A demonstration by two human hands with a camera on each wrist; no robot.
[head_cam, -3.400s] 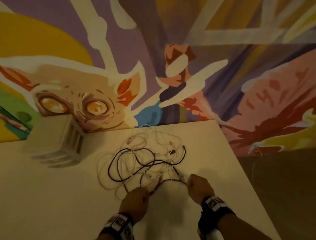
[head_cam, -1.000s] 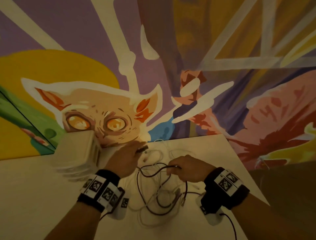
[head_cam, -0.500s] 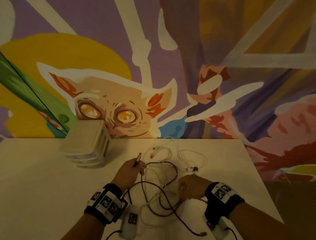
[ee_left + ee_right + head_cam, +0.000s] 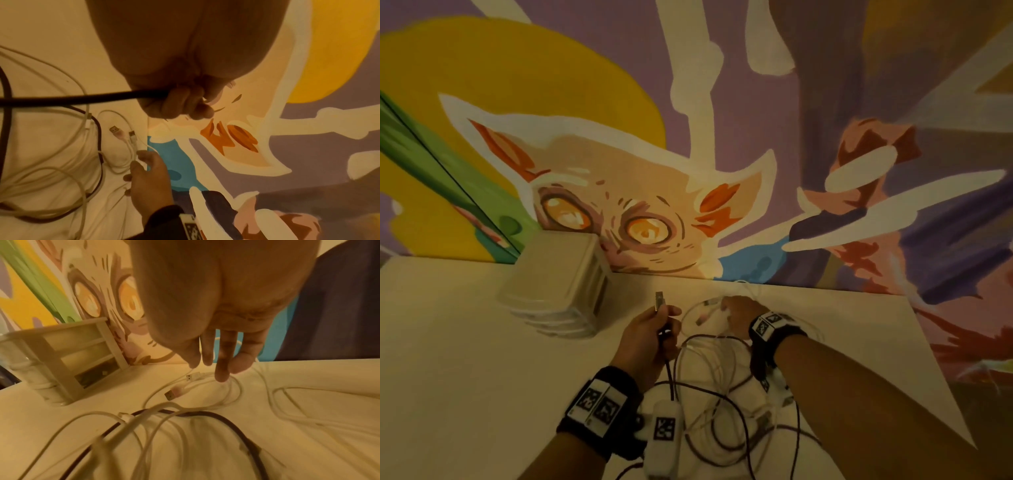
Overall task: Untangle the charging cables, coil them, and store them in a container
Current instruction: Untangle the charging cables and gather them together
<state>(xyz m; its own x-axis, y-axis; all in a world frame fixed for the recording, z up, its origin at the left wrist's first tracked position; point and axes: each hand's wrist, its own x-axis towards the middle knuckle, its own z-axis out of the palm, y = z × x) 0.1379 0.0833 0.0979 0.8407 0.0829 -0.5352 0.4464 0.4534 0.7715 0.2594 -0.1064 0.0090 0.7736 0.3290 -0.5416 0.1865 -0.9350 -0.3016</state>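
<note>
A tangle of white cables [image 4: 709,387] and one dark cable [image 4: 739,428] lies on the white table [image 4: 465,359]. My left hand [image 4: 654,329] grips the dark cable [image 4: 82,98] in a fist, and its USB plug [image 4: 660,299] sticks up above the knuckles. Further back, my right hand [image 4: 736,313] reaches to the white loops near the wall. Its fingers [image 4: 221,374] are straight and touch a white cable [image 4: 236,386] beside a white plug [image 4: 192,377] and a pink-collared plug [image 4: 174,391]. The white drawer container [image 4: 561,284] stands at the back left.
A painted mural wall [image 4: 722,137] rises directly behind the table. The table's right edge [image 4: 935,370] runs diagonally, with darker floor beyond it. More white loops [image 4: 298,410] lie to the right of my right hand. Wrist-camera units and their leads hang by both wrists.
My right hand left the near tangle, moved forward to the white loops by the wall and straightened its fingers. The left hand still holds the dark cable's plug end, now raised a little.
</note>
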